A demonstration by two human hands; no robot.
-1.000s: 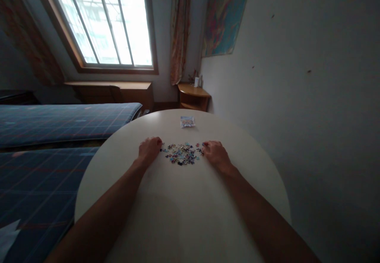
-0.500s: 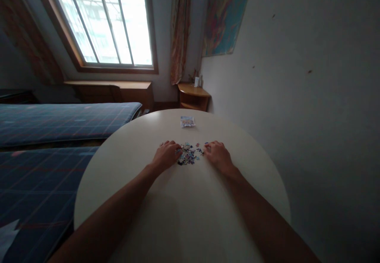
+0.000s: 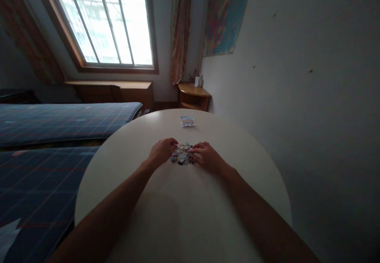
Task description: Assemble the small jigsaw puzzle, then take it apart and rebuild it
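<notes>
step: gathering puzzle pieces (image 3: pixel 181 158) into one heap | left hand (image 3: pixel 162 152) and right hand (image 3: pixel 205 158) cupped open, empty, flanking heap on bench (image 3: pixel 184 215) | advice: keep finger edges flat on bench so none slip under

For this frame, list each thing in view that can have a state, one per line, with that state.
puzzle pieces: bunched in one small heap on the table, between both hands
left hand: curled, against the heap's left edge
right hand: curled, against the heap's right edge
small packet: flat, apart from the heap, far side
round table: bearing heap and packet
</notes>
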